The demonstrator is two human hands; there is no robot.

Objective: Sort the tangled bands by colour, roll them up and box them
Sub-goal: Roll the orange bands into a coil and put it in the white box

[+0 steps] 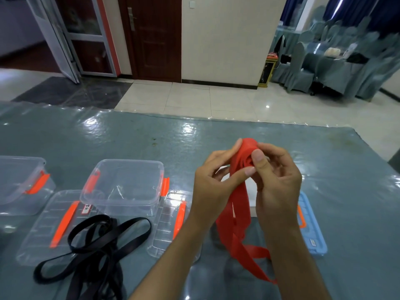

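Red band (pixel 240 204) is being held up above the table (pixel 324 169), right of centre, by both hands. Its top end is being gripped as a partly wound roll: left hand (pixel 213 180) fingers are curled round the roll's left side with the thumb pressed across the front; right hand (pixel 275 176) fingers are curled round the right side, thumb set on the roll's face. The loose red loops are being left hanging down between the wrists, lowest end trailing toward the table edge near the right forearm.

Black bands (pixel 95 245) are lying in a loose tangled heap at lower left, partly draped over a clear lid (pixel 56 224) with an orange latch. An open clear box (pixel 123 185) with orange clips is sitting just behind that lid. A second clear box (pixel 21 182) is partly cut off at far left. Another clear lid (pixel 171 224) is lying under the left forearm. A blue lid (pixel 311 226) is partly hidden behind the right wrist.
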